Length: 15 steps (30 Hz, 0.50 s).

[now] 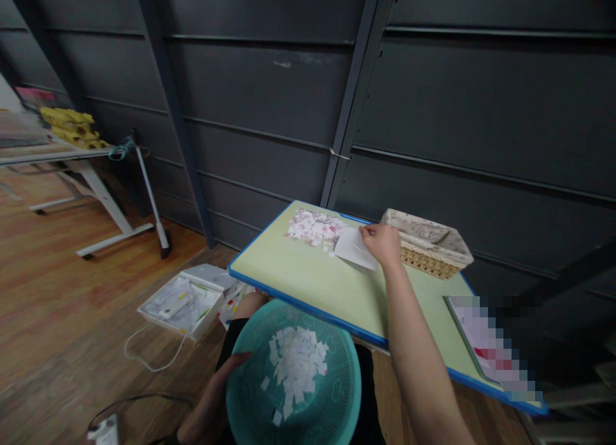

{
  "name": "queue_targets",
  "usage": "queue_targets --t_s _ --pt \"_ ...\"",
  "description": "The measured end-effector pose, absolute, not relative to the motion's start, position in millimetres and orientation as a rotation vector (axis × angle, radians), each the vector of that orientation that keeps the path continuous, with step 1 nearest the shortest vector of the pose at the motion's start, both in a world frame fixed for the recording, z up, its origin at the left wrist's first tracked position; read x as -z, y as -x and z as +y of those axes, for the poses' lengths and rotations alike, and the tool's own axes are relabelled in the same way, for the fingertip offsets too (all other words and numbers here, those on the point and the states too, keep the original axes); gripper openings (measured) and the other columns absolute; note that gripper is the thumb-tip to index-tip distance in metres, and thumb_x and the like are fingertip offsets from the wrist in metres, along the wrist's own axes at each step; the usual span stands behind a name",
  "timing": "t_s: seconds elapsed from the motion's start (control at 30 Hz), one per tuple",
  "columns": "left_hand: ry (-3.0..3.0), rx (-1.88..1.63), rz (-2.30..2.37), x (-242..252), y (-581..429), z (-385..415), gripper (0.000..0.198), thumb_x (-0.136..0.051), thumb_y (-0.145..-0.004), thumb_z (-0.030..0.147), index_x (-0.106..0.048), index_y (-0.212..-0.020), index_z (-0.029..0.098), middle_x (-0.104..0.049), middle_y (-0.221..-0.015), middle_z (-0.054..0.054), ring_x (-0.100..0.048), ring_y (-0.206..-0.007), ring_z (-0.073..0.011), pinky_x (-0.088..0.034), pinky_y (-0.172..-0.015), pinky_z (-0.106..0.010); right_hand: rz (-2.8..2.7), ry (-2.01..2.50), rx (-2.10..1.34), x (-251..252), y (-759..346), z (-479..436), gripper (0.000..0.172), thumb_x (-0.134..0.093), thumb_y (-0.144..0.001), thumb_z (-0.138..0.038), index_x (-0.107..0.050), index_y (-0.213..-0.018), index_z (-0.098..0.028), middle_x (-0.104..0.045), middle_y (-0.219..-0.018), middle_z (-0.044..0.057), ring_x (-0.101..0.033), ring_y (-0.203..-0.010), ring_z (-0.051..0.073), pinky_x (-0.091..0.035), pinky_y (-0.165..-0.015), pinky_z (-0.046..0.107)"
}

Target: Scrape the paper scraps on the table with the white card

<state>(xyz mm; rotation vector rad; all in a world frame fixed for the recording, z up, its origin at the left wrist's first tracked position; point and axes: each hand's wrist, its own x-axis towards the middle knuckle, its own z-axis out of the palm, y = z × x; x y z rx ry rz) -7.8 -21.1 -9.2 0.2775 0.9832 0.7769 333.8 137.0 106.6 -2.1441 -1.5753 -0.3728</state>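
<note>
My right hand [382, 243] reaches across the green table [308, 275] and pinches a white sheet of paper [353, 248] lying beside a pile of torn pink-and-white paper scraps [315, 228]. My left hand [231, 366] grips the left rim of a teal plastic basket [332, 403] resting on my lap. Several white paper pieces [294, 367] lie inside the basket.
A wicker basket [428, 243] stands at the table's far right, just behind my right hand. A blurred paper lies on the table's near right. An open white box [185, 301] with a cable sits on the wooden floor. A white-legged table [86, 169] stands at far left.
</note>
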Motion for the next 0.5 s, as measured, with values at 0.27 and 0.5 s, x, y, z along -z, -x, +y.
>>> queue_targets --t_s 0.27,0.5 --pt "-0.245 -0.773 0.996 3.9 7.5 -22.4 0.061 -0.067 -0.077 0.027 -0.047 -0.131 0.006 -0.08 -0.082 -0.009 -0.075 -0.076 -0.0288 -0.055 -0.082 -0.041 -1.687 2.219 0.478 -117.3 -324.7 126.8 0.039 -0.041 -0.089 -0.038 -0.076 -0.092 -0.021 -0.073 -0.085 0.013 -0.066 -0.082 0.027 -0.042 -0.07 0.032" --pt "-0.235 -0.819 1.041 0.3 2.8 -22.8 0.062 -0.068 -0.074 0.028 -0.05 -0.13 0.007 -0.08 -0.078 -0.009 -0.074 -0.078 -0.0316 -0.055 -0.081 -0.044 -1.804 2.24 0.658 -118.1 -310.6 103.1 0.041 -0.038 -0.09 -0.034 -0.075 -0.088 -0.018 -0.071 -0.076 0.016 -0.066 -0.072 0.025 -0.039 -0.063 0.03"
